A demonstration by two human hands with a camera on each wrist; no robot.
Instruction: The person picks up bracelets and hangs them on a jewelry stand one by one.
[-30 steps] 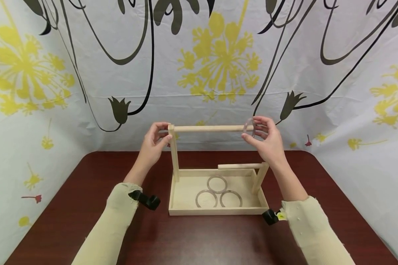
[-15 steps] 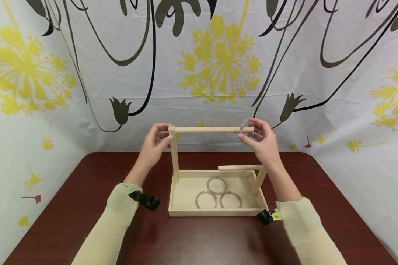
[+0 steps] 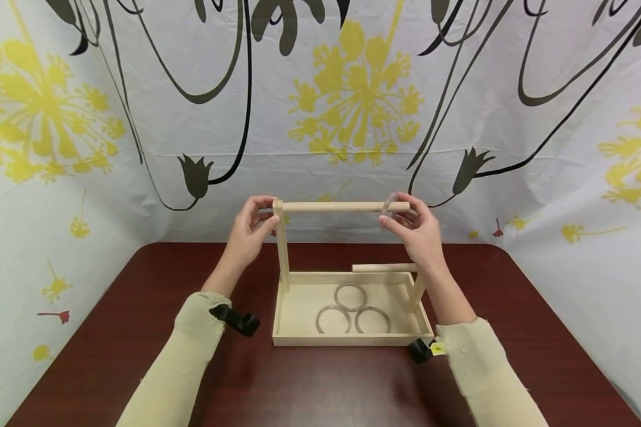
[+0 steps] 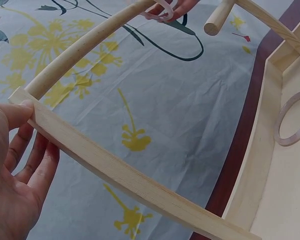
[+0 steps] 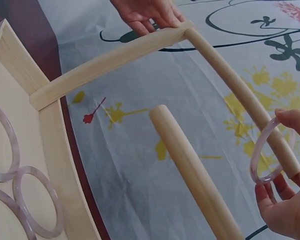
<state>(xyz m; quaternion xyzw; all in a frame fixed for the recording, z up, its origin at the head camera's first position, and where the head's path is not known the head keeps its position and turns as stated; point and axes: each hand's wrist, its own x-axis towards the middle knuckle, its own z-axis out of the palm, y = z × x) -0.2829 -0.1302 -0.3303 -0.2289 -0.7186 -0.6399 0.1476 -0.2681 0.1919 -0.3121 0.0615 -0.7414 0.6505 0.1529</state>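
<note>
A pale wooden rack has a tall post [image 3: 282, 249] at its left, topped by a long round rod [image 3: 331, 207] that reaches right. My left hand [image 3: 252, 231] pinches the top of that post between thumb and fingers. Near the rod's free right end, my right hand [image 3: 416, 228] pinches a translucent pale-lilac bangle [image 5: 260, 155]. The rod passes through the bangle, as the right wrist view shows. Inside the rack's tray [image 3: 352, 340] lie three similar bangles, among them a back one [image 3: 350, 283].
Below the right hand, a shorter rod [image 3: 383, 268] sticks out leftward from a low post [image 3: 415, 295], partly behind the wrist. The tray stands on a dark red-brown table [image 3: 320, 385]. A white patterned cloth [image 3: 320, 130] hangs behind and at both sides.
My right hand has moved left with the bangle, sliding from the rod's tip to a little way along it. The left hand keeps its pinch on the post.
</note>
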